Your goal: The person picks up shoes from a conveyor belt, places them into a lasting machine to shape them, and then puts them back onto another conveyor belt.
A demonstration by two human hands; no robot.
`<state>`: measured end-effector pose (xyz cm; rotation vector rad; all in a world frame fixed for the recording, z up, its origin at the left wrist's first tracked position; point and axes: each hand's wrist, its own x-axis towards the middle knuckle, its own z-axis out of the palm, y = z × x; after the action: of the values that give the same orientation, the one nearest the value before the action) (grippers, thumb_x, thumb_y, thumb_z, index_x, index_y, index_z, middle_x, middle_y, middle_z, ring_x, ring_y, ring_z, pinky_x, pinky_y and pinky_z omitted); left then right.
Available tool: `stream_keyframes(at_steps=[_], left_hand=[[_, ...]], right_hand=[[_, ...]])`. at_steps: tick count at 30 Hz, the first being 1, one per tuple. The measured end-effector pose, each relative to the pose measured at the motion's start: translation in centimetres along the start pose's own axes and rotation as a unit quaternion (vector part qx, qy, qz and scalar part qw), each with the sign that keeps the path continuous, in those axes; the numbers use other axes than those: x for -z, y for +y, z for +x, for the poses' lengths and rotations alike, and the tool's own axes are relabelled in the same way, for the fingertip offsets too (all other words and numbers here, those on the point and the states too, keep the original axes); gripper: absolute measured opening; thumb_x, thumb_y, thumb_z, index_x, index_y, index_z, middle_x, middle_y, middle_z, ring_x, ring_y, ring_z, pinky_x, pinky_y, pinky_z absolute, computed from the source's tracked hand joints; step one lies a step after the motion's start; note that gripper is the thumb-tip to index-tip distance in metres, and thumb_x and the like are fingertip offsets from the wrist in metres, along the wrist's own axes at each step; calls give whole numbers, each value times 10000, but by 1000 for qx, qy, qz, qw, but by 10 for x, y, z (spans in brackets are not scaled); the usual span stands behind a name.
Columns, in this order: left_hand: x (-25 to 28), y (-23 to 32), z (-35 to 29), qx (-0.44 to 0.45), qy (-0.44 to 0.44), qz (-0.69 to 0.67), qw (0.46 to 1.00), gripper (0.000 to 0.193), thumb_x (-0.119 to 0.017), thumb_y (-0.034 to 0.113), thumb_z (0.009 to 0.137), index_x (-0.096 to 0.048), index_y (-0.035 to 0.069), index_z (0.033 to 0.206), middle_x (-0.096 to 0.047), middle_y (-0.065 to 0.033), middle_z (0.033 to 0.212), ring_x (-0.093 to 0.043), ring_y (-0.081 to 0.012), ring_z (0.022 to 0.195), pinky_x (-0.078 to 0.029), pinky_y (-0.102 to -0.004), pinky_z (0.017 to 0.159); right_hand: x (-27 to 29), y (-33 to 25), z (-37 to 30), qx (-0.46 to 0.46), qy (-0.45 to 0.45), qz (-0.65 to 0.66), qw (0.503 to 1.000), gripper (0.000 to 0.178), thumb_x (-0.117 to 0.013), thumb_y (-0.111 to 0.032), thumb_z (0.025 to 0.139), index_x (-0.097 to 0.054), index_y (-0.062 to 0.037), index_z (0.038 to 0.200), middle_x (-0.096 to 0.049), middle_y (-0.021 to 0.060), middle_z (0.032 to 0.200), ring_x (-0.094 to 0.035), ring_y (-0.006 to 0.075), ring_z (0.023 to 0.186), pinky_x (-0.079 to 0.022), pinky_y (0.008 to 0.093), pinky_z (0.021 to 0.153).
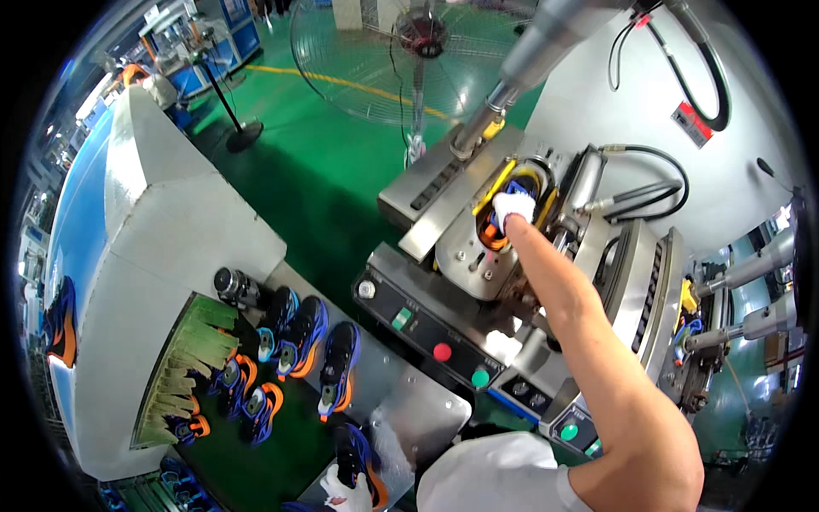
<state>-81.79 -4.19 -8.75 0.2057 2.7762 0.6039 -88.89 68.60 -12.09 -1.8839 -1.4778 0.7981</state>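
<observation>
My right hand (514, 207), in a white glove, reaches into the metal shoe press (467, 263) and is closed on a shoe (492, 235) with blue and orange parts. That shoe sits between yellow-edged side pads, partly hidden by my hand. At the lower edge, my left hand (345, 491), gloved too, grips a dark shoe (351, 448) with a blue and orange sole. Just beyond it, another dark shoe (339, 367) lies on the metal shelf (409, 388).
Several more shoes stand by a green-fringed opening (192, 371) in a white machine housing (171, 222). A control panel (418, 333) with red and green buttons fronts the press. A large fan (418, 51) stands behind, and a second press (717, 333) is at the right.
</observation>
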Motion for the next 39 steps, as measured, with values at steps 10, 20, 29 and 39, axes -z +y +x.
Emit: stream_keyframes(at_steps=[10,20,29,39], left_hand=[[-100,-77,-53,134,186,-52,972,567,-807,265,819,-600,118,1327,-596,-182,1310,-589,-396,1217,-514,-493,1005],[-108,-137,-70,135,212,-158,955,517,-814,178,791,-597,62,1246,-627,-191,1284,-620,-381,1191,-504,-444,1019],[-58,-210,-54,19,159,-176,971,601,-818,249,810,-552,33,1303,-593,-253,1290,-585,-447,1190,-462,-518,1046],[116,-443,258,42,392,-32,918,684,-733,298,938,-438,-43,1452,-488,-299,1444,-519,-466,1294,-429,-502,1100]], right_hand=[[18,-24,-28,235,-340,-150,898,234,-690,-271,941,-743,-53,1008,-745,109,962,-721,281,834,-581,433,762],[169,32,-293,478,-256,-87,835,888,-732,-390,948,-293,29,1597,-385,250,1615,-414,305,1484,-318,395,1230],[156,198,-371,523,-172,-558,621,1124,-799,-429,761,-241,90,1587,-143,353,1659,-104,510,1556,-45,573,1275],[222,263,-436,436,-281,-434,737,979,-817,-232,748,-341,9,1569,-333,300,1614,-357,446,1483,-325,474,1214]])
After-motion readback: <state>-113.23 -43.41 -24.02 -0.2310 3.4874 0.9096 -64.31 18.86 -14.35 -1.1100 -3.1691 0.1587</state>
